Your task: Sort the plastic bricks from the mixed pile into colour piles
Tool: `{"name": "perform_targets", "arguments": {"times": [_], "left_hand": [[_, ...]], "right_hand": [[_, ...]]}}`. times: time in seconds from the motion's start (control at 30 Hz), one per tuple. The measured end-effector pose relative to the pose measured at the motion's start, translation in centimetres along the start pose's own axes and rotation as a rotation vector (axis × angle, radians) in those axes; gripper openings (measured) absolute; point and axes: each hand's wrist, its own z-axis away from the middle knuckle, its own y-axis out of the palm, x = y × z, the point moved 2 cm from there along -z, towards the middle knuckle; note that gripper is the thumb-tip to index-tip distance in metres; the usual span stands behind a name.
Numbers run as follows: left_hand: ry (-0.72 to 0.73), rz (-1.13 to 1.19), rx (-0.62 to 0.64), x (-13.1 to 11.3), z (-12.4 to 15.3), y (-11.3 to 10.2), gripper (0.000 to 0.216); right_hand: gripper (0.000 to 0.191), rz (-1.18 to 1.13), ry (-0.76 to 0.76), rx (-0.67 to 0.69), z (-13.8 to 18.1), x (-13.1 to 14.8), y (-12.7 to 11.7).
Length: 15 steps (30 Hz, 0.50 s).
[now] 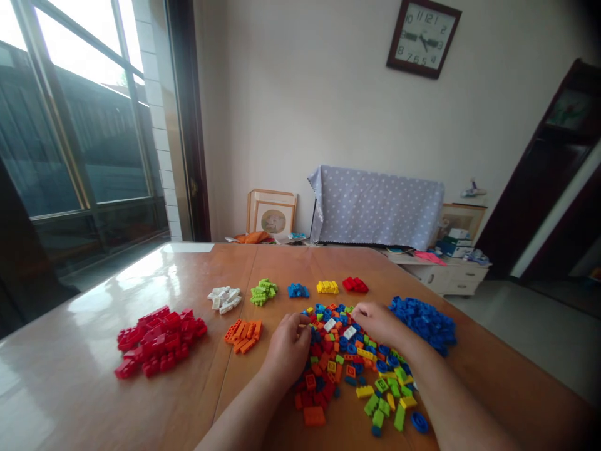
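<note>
A mixed heap of toy building bricks (337, 363) in orange, red, blue, green, yellow and white lies in front of me. At its left edge is my left hand (290, 343), fingers curled in with the thumb close to them; whatever they hold is hidden. My right hand (377, 321) reaches over the heap's far right side, its fingers bent down and closed at the bricks, their tips hard to see. Between the hands lie white bricks (350, 332). Left of my left hand is a group of orange bricks (243, 336). A large pile of blue bricks (422, 322) is beyond my right forearm.
A large red brick pile (157, 341) lies on the wooden table (188, 401) at left. Small groups of white (225, 299), green (263, 292), blue (298, 290), yellow (327, 287) and red bricks (355, 285) form a far row. A cloth-covered object (378, 207) stands behind.
</note>
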Motion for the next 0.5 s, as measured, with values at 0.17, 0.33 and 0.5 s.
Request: {"name": "perform_targets", "arguments": {"times": [0.17, 0.33, 0.5], "left_hand": [[0.065, -0.072, 0.033, -0.6, 0.2, 0.0, 0.018], [0.063, -0.077, 0.05, -0.9, 0.4, -0.1, 0.018], [0.067, -0.086, 0.061, -0.7, 0.4, -0.1, 0.017]], "right_hand": [[0.022, -0.087, -0.079, 0.201, 1.4, 1.4, -0.1], [0.012, -0.051, -0.124, 0.296, 2.9, 1.9, -2.0], [0.014, 0.057, -0.081, 0.483, 3.9, 2.0, -2.4]]}}
